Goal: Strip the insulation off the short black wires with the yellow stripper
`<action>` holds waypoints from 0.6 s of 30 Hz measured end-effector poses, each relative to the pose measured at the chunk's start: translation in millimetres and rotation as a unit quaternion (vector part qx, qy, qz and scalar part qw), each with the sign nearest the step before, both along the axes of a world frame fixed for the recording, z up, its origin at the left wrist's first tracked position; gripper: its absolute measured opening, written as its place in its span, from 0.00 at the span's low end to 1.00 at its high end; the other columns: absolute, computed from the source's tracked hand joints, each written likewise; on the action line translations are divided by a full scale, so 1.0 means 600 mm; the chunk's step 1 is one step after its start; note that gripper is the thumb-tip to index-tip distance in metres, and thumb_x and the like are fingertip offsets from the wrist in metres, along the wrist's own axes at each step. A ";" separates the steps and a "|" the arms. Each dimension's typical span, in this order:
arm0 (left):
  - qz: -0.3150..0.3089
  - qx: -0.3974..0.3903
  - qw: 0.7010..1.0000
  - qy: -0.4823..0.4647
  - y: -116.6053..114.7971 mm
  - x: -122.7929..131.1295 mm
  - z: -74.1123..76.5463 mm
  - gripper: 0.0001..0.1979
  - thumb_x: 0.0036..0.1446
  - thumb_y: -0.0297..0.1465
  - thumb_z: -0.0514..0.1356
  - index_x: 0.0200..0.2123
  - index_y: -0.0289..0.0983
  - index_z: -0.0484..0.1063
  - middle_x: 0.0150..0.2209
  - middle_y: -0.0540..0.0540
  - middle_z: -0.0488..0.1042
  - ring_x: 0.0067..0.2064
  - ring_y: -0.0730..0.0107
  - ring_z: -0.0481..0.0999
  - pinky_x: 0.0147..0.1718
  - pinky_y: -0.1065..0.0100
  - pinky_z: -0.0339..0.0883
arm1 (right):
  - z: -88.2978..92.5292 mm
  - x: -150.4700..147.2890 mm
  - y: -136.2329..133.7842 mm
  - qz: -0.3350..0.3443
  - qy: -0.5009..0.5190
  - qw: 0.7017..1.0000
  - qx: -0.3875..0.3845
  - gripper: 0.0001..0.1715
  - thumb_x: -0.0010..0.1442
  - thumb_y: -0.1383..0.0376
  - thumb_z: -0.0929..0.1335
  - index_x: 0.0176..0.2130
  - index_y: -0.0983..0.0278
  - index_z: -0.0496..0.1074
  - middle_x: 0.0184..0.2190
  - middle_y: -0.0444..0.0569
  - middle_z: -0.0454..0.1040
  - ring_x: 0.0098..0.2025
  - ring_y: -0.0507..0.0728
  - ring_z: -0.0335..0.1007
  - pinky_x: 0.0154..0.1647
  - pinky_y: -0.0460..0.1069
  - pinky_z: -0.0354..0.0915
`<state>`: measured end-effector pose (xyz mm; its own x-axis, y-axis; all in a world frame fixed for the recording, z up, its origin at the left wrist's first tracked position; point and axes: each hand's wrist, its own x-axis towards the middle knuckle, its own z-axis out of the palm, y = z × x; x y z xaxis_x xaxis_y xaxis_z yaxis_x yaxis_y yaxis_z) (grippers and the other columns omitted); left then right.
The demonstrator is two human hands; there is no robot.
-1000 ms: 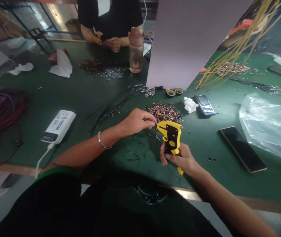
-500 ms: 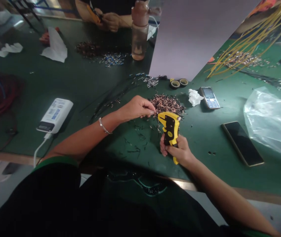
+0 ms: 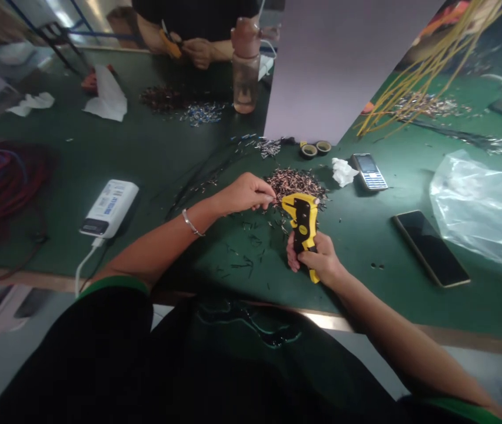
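One wire stripper [image 3: 304, 219] fills the closed grip of the right hand [image 3: 321, 259], copper-wire offcuts [image 3: 297, 181] at the tool's twelve o'clock; the left hand [image 3: 247, 193], at ten, pinches tight, contents unclear.

Your single view looks from your head, forward and down across the table [image 3: 352, 235], near enough that your left hand [image 3: 248, 193] and right hand [image 3: 321, 259] fall mid-frame, your torso [image 3: 242, 371] fills the bottom, and a co-worker [image 3: 198, 20] is cropped at upper centre-left.
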<state>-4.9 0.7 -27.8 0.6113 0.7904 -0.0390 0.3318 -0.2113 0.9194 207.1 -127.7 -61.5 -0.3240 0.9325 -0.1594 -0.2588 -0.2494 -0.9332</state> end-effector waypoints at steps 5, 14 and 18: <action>0.019 0.016 1.000 0.009 0.000 0.001 -0.001 0.08 0.50 0.31 0.62 0.30 0.34 0.81 0.22 0.47 0.76 0.21 0.79 0.67 0.22 0.73 0.62 | -0.004 0.004 0.001 0.022 0.009 1.000 0.010 0.17 0.40 0.74 0.65 0.34 0.64 0.68 0.19 0.39 0.71 0.17 0.50 0.63 0.19 0.49 0.63; 0.028 -0.006 1.000 -0.012 -0.009 0.001 0.009 0.09 0.48 0.31 0.63 0.30 0.33 0.81 0.23 0.45 0.77 0.21 0.78 0.67 0.21 0.71 0.62 | -0.013 0.024 0.004 0.050 0.049 0.998 0.005 0.20 0.41 0.73 0.67 0.39 0.64 0.71 0.23 0.43 0.73 0.22 0.53 0.67 0.24 0.52 0.67; 0.040 -0.012 0.999 -0.027 -0.012 0.000 0.010 0.08 0.48 0.30 0.63 0.31 0.33 0.82 0.24 0.45 0.78 0.21 0.78 0.69 0.22 0.72 0.63 | -0.015 0.034 0.007 0.083 0.058 0.995 0.007 0.24 0.41 0.73 0.67 0.41 0.64 0.71 0.26 0.45 0.74 0.25 0.55 0.69 0.28 0.54 0.68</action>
<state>-4.8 -6.4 -21.9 0.5488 0.8355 -0.0275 0.2958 -0.1634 0.9412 227.3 -123.6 -70.6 -0.4886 0.8668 -0.0992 -0.3210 -0.2843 -0.9034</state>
